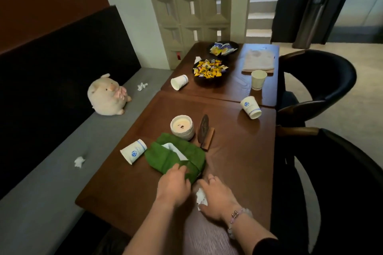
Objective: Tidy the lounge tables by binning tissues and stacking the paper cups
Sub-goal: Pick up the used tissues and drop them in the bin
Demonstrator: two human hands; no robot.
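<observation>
Both your hands are down on the bench (238,151), tissue at the right one.
Left hand (174,186) curls its fingers onto the green tissue cover (176,157). Right hand (215,198) lies flat, fingers spread, touching the crumpled tissue (201,196). A tipped paper cup (133,152) lies ahead-left of your left hand.

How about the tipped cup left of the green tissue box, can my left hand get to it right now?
Probably yes. Your left hand is on the near end of the green tissue box, and the tipped cup lies just beside that box on bare table, with nothing between them.
</observation>
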